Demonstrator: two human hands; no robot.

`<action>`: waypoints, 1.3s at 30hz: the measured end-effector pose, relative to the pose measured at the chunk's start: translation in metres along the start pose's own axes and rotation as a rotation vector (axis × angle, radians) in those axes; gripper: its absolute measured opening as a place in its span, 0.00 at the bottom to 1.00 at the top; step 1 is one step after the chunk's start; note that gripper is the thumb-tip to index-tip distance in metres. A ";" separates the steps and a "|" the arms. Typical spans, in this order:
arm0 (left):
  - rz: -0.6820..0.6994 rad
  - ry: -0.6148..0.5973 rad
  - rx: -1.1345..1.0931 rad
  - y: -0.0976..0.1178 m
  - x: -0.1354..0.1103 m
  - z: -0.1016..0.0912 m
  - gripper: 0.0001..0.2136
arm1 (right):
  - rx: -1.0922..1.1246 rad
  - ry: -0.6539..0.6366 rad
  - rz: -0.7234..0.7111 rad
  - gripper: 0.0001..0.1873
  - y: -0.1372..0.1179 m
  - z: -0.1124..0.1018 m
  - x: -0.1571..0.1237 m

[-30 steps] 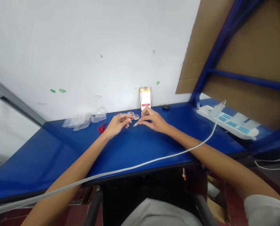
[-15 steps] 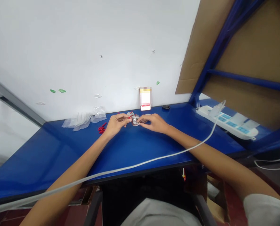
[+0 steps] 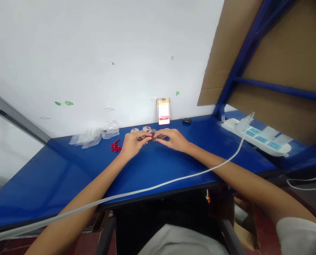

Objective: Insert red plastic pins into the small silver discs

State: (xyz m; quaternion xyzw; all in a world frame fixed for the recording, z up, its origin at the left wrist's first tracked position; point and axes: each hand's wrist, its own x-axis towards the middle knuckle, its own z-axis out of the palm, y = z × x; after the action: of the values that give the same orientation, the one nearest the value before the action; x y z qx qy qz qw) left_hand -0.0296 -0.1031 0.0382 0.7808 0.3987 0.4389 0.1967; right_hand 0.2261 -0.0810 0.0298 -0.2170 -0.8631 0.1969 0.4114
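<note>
Fingertips of my left hand (image 3: 132,143) are pinched on a small red stick-like piece (image 3: 148,136). My right hand (image 3: 175,139) grips a small round metal disc (image 3: 153,137), now turned so that much of it is hidden by the fingers. The red piece and the disc meet between the two hands, just above the blue table (image 3: 152,166). Behind the hands lie several pale round discs (image 3: 134,130), some with red pieces standing on them. Left of my left hand is a pile of red pieces (image 3: 115,146).
Clear plastic bags (image 3: 90,137) lie at the back left. A lit phone (image 3: 163,111) leans on the white wall, with a black object (image 3: 187,120) to its right. A white power strip (image 3: 256,137) sits at right; its white cable (image 3: 158,185) crosses above both forearms.
The metal disc has turned from facing me to a steeper tilt. My left hand has moved slightly right, bringing the red piece against the disc.
</note>
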 end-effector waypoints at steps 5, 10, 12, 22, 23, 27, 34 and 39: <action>0.177 0.051 0.131 -0.001 -0.001 0.002 0.07 | -0.003 0.024 -0.004 0.10 0.002 0.002 -0.001; 0.237 0.066 0.166 0.000 -0.001 0.002 0.07 | -0.032 0.037 -0.007 0.10 0.001 0.004 -0.001; 0.207 0.068 0.158 0.000 -0.001 0.003 0.07 | -0.014 0.029 -0.001 0.10 0.000 0.004 0.000; 0.158 0.019 0.216 -0.004 -0.002 0.004 0.07 | -0.039 0.044 -0.009 0.08 0.002 0.006 -0.001; 0.181 0.012 0.237 -0.004 -0.002 0.004 0.07 | -0.049 0.048 -0.013 0.08 0.002 0.006 -0.001; 0.272 0.011 0.323 -0.002 -0.001 0.002 0.09 | -0.053 0.046 -0.011 0.08 0.000 0.007 -0.001; 0.306 -0.075 0.341 -0.002 -0.001 0.000 0.10 | -0.102 0.061 -0.026 0.09 -0.001 0.006 -0.002; 0.153 -0.090 0.256 0.004 0.001 0.001 0.09 | -0.066 0.028 -0.025 0.10 -0.003 0.007 -0.001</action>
State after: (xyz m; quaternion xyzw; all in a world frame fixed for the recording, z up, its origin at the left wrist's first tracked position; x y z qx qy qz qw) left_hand -0.0271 -0.1049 0.0408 0.8464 0.3818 0.3627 0.0791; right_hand 0.2209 -0.0852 0.0266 -0.2225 -0.8658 0.1602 0.4187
